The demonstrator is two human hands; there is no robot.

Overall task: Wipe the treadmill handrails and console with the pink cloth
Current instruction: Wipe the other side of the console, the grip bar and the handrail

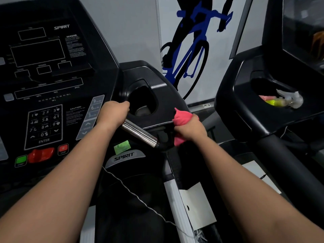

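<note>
We had the left hand (pixel 114 114) wrapped round the chrome pulse grip (pixel 140 135) on the console's right side, fingers curled over its upper end right next to the cup holder (pixel 142 100). The right hand (pixel 190 128) was gripping the pink cloth (pixel 182 118), bunched up w/ one bit poking out the top against the front edge of the black console tray (pixel 168 95) and another bit hanging below the fist. That fist sat at the black handrail (pixel 164 137) where it joins the tray, just right of the chrome grip's lower end. Couldn't tell if the cloth went all the way round the rail or just pressed on it.

Left of the hands was the console (pixel 45 71), Spirit brand, w/ dark display windows, a number keypad (pixel 43 125), a green start btn (pixel 21 160), a red safety key (pixel 41 155) and a small red stop btn (pixel 62 149). A green sticker (pixel 122 146) sat below the chrome grip, and a thin cord (pixel 133 192) ran diagonally across the lower frame. A 2nd treadmill (pixel 273 109) stood to the right, its cup holder holding some pink, yellow and clear stuff (pixel 282 99). On the wall behind, a blue and black cyclist graphic (pixel 189 48).
</note>
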